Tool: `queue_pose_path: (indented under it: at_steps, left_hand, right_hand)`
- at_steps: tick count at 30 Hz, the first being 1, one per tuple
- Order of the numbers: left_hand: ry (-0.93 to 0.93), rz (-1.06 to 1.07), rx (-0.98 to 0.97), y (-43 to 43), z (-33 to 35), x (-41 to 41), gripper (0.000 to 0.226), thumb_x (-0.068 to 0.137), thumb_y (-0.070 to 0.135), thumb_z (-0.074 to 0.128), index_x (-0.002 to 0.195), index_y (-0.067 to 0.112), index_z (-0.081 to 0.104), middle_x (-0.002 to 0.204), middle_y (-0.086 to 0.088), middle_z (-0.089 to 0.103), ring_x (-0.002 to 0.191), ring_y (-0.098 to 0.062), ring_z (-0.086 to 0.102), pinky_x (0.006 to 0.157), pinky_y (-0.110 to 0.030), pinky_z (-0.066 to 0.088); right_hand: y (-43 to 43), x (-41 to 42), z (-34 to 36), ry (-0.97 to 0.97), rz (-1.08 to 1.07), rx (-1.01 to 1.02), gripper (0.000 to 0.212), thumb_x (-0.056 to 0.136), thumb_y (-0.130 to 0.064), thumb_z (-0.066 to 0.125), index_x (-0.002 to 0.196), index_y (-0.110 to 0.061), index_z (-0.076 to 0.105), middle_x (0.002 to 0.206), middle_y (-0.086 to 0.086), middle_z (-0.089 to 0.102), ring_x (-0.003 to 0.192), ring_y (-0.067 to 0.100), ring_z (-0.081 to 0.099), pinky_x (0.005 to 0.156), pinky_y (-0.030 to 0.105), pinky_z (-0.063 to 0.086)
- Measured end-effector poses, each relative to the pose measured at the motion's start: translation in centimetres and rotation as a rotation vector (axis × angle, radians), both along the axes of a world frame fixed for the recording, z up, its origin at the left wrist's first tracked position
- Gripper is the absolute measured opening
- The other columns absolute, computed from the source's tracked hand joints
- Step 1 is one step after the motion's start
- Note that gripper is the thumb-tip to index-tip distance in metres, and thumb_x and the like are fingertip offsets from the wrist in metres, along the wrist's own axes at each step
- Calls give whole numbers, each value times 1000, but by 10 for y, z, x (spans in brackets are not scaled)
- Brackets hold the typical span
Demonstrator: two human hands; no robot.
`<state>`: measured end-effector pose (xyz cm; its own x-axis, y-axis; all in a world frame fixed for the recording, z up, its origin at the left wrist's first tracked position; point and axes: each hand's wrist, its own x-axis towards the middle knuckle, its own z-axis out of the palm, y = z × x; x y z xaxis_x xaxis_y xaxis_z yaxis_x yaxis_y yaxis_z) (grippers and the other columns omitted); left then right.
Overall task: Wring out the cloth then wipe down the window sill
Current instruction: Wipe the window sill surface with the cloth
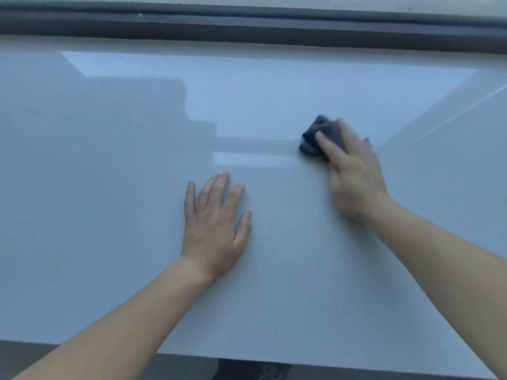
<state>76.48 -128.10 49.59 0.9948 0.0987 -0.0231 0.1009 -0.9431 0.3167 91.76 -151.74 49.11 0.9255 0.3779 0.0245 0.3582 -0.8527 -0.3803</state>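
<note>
Spread left hand (214,229) rests on sill (109,160); right hand (354,182) presses flat on bunched cloth (311,139), axis blurred.

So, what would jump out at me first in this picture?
Probably the dark grey cloth, the one dark spot on the glossy pale window sill. It sits right of centre, with the blurred right hand pressing on it. Next comes the left hand, lying flat with fingers spread near the middle of the sill. The dark window frame runs along the top.

Sill (109,160) open left & centre; window frame (247,26) blocks far edge.
</note>
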Motion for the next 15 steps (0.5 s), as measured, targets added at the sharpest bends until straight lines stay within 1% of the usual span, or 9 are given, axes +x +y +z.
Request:
queue_pose_path:
  at_steps: [2,3,4,7,9,10,12,14,15]
  left_hand:
    - [-43,1,-10,5,6,28,56,93,42,35,140,14,48,158,-13,31,148,-27,23,121,-53,2]
    - [-59,4,-22,8,8,48,56,93,41,36,141,14,46,159,-13,28,149,-27,21,121,-53,2]
    - [-65,7,-37,11,10,69,56,93,40,37,142,15,44,161,-12,25,150,-26,18,122,-51,1]
    - [-33,19,-66,19,11,132,57,94,39,35,147,17,37,164,-9,16,152,-23,8,122,-47,-2]
    - [1,17,-42,25,8,166,57,96,38,32,149,18,33,165,-8,12,152,-23,4,122,-47,-3]
    - [21,9,-22,28,6,181,56,98,38,32,150,19,31,165,-8,9,152,-23,2,122,-47,-4]
    - [54,-14,5,33,1,208,55,100,38,32,152,20,26,166,-7,6,152,-22,-3,122,-46,-6]
    - [73,-28,10,35,-3,228,56,100,39,30,153,21,24,166,-7,5,152,-22,-5,122,-45,-7]
    - [78,-33,24,36,-6,234,57,99,40,29,153,21,23,166,-7,4,152,-22,-5,122,-45,-6]
  right_hand:
    - [14,17,4,40,-241,5,67,90,-4,37,151,-32,36,165,4,8,151,22,11,123,43,0]
    - [26,16,5,40,-265,6,69,90,-2,37,153,-31,32,166,4,4,151,22,7,123,41,-2]
    - [36,9,4,29,-205,10,71,89,-2,38,153,-30,31,166,6,3,151,23,6,123,41,-2]
    - [41,-13,-4,26,190,-3,73,84,-4,39,152,-29,35,165,9,11,151,27,12,122,45,4]
    - [29,5,-5,17,301,-37,75,80,-2,42,150,-29,38,164,9,17,149,28,20,122,48,9]
    - [23,23,-6,-11,271,-47,74,80,-3,44,149,-29,41,163,11,20,148,30,24,121,51,12]
    - [19,63,-4,-36,50,-40,67,85,-6,42,148,-29,43,162,12,21,147,31,25,120,54,12]
    - [28,97,2,2,-217,-21,66,90,-5,38,151,-31,36,164,7,12,149,27,17,122,49,5]
    - [36,107,3,15,-309,-14,67,92,-5,38,153,-31,33,165,5,8,149,26,13,123,46,3]
